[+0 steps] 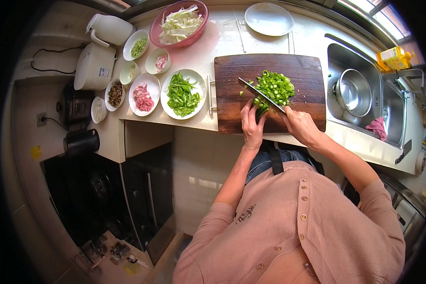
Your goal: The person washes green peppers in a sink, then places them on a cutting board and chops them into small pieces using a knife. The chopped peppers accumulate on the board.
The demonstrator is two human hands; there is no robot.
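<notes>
A dark wooden cutting board [234,67] lies on the counter before me. My right hand [301,124] grips a kitchen knife [259,94], its blade slanting to the upper left across the board. Just left of the blade, my left hand [252,122] presses uncut green peppers [262,108] against the wood, fingers bent close to the steel. Beyond the knife spreads a heap of chopped green pepper [275,85]. A stray piece [241,93] sits on the blade's left side. The handle is mostly hidden in my right hand.
Left of the board stand a plate of sliced green peppers [183,95], a plate of raw meat [142,96] and several small bowls. Shredded cabbage fills a pink basin [154,26] behind. A white plate [269,19] lies at the back; a steel sink [335,103] is at right.
</notes>
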